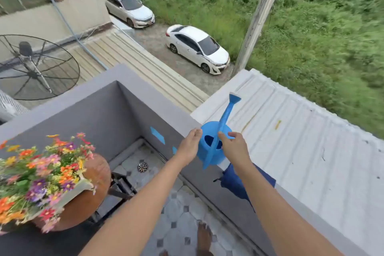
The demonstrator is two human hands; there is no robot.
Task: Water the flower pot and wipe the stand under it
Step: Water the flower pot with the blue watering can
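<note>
Two white cars stand on a paved lane below, one [129, 8] farther back, the other [198, 49] nearer to a bare utility pole [257, 18]. Thick green grass [322, 33] fills the ground to the right of the lane. A black mesh satellite dish [35, 66] sits on a roof at the left. A pale corrugated roof [301, 143] runs along the right. On the tiled balcony floor [178, 210], a round metal drain [142, 167] lies in the corner of the grey parapet wall [99, 114], which bears blue tape patches [157, 135].
</note>
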